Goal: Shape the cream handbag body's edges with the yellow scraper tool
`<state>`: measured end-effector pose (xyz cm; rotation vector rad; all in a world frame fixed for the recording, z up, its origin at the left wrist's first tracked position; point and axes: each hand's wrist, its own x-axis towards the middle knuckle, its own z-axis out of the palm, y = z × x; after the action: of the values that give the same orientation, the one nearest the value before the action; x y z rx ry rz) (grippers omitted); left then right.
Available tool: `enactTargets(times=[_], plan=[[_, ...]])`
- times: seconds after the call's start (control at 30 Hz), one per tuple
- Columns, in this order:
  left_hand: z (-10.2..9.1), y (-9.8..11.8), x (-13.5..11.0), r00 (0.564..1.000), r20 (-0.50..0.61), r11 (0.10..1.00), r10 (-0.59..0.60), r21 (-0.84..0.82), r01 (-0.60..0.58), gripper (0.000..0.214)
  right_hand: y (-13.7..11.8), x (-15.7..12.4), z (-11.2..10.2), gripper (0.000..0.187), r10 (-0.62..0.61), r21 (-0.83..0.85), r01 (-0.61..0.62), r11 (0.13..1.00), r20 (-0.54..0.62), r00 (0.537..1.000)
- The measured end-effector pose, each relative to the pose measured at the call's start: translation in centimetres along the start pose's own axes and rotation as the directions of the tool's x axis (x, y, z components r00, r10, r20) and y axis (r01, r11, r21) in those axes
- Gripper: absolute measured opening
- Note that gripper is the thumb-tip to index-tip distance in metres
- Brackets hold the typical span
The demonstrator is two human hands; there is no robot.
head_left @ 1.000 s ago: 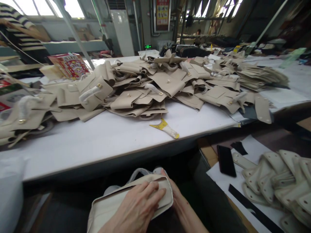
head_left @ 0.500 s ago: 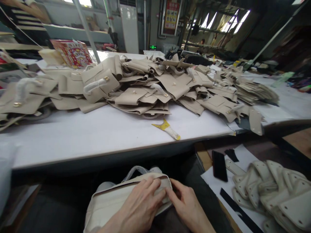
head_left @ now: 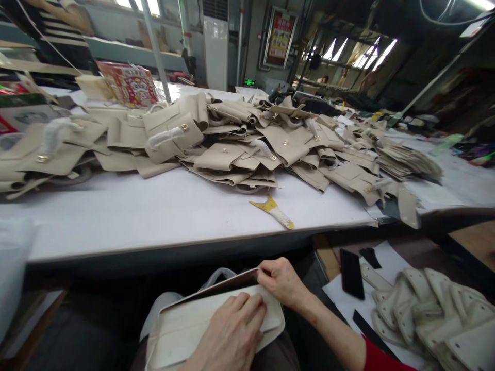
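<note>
Both of my hands are on the cream bag panel (head_left: 216, 322) that lies across my lap, below the near edge of the desk (head_left: 154, 216). My left hand (head_left: 232, 335) lies flat and spread on its top face, pressing it down, and my right hand (head_left: 282, 281) is closed in a pinch on the far upper edge, where the flap is lifted a little and a dark lining shows under it. Judging by this, I am partway through this one piece: it is in hand and being opened or folded at its edge, and I cannot tell whether any hardware is fitted to it. Much looks left to do. Across the desk lies the big heap of beige cut pieces (head_left: 247, 144), many with small gold studs and some with wrapped handles, tumbled and unsorted, with a neater stack of flat pieces (head_left: 406, 159) toward its right end. To my right, on a lower surface, sits a pile of cream rounded tabs (head_left: 436, 314) with small holes, beside a black phone (head_left: 351, 266). Smallest, a yellow-handled tool (head_left: 273, 210) lies alone on the bare white part of the desk, just beyond my right hand and untouched.
</note>
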<state>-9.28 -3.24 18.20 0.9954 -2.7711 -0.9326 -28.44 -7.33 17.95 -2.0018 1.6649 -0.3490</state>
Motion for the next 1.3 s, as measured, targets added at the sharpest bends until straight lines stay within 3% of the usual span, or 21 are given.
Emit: enactTargets(times=[0.13, 0.23, 0.3, 0.43, 0.57, 0.73, 0.9, 0.97, 1.13, 1.23, 1.3], plan=[[-0.2, -0.3, 0.3, 0.999, 0.026, 1.000, 0.023, -0.011, -0.023, 0.034, -0.4, -3.4, -0.2, 0.032, 0.169, 0.169, -0.166, 0.972, -0.008, 0.986], [-0.3, -0.5, 0.7, 0.997, 0.052, 0.995, 0.065, 0.067, -0.068, 0.038, -1.0, -6.8, 0.3, 0.027, 0.349, 0.206, -0.340, 0.918, -0.005, 0.937], [-0.5, -0.5, 1.0, 0.994, 0.062, 0.990, 0.095, 0.102, -0.101, 0.041, -1.2, -8.1, 1.0, 0.026, 0.395, 0.237, -0.377, 0.895, -0.029, 0.918], [-0.8, -0.2, 1.5, 0.992, 0.071, 0.988, 0.106, 0.109, -0.113, 0.045, -1.0, -8.5, 2.1, 0.032, 0.368, 0.373, -0.310, 0.875, -0.097, 0.925], [-0.8, -0.2, 1.7, 0.992, 0.065, 0.989, 0.112, 0.093, -0.118, 0.042, -0.7, -7.9, 2.4, 0.036, 0.378, 0.407, -0.300, 0.863, -0.125, 0.917], [-0.7, -0.3, 1.8, 0.989, 0.075, 0.989, 0.125, 0.072, -0.131, 0.035, -0.7, -7.8, 2.8, 0.037, 0.415, 0.425, -0.325, 0.845, -0.138, 0.899], [-0.4, -0.4, 1.9, 0.989, 0.069, 0.986, 0.130, 0.096, -0.137, 0.041, -0.8, -8.5, 3.1, 0.040, 0.411, 0.544, -0.292, 0.787, -0.109, 0.905], [-0.3, -0.5, 1.9, 0.988, 0.087, 0.984, 0.127, 0.112, -0.136, 0.047, -0.7, -8.9, 3.3, 0.041, 0.416, 0.636, -0.267, 0.724, -0.094, 0.904], [-1.2, -0.4, 2.3, 0.988, 0.102, 0.990, 0.112, 0.070, -0.120, 0.046, -0.1, -9.3, 4.0, 0.045, 0.511, 0.891, -0.221, 0.396, -0.014, 0.859], [-2.6, -0.1, 3.3, 0.984, 0.120, 0.987, 0.129, 0.078, -0.139, 0.030, 0.3, -9.0, 4.1, 0.050, 0.534, 0.891, -0.236, 0.388, -0.008, 0.845], [-3.5, -0.2, 4.3, 0.984, 0.061, 0.981, 0.170, 0.087, -0.175, 0.028, 0.5, -8.8, 4.1, 0.051, 0.515, 0.900, -0.227, 0.372, 0.003, 0.857]])
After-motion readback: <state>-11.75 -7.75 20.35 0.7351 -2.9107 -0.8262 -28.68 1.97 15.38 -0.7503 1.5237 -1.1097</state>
